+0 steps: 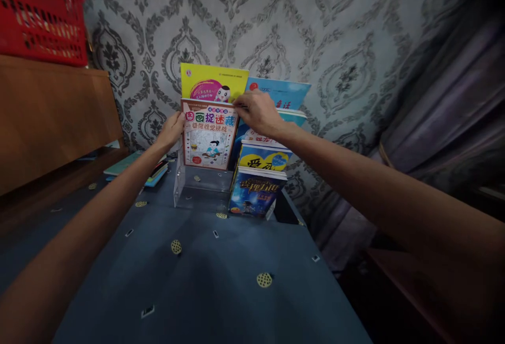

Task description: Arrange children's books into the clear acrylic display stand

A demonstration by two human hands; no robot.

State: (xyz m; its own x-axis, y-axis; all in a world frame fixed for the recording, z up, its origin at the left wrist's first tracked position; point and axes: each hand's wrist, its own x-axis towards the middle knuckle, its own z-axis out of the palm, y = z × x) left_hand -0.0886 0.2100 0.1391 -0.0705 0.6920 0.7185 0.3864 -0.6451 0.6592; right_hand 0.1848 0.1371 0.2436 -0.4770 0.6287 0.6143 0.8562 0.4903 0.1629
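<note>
My left hand (pixel 172 129) is closed on the left edge of a picture book (pixel 209 139) with a brown border. At its top right corner, my right hand (pixel 258 111) pinches the same book. The book stands upright on a clear tiered book stand (pixel 179 186), in front of a yellow book (pixel 215 77). To the right, the stand's other column carries a light blue book (pixel 294 90) at the back, a yellow and blue book (pixel 266 159) lower down, and a dark blue book (pixel 256 194) at the front. My right hand partly covers the books behind it.
Several books lie in a pile (pixel 158 171) left of the stand. A patterned dark blue cloth (pixel 197 291) covers the table. A wooden cabinet (pixel 55 118) with a red basket (pixel 43 23) on it stands at left. Patterned wallpaper is behind, a curtain (pixel 363 170) at right.
</note>
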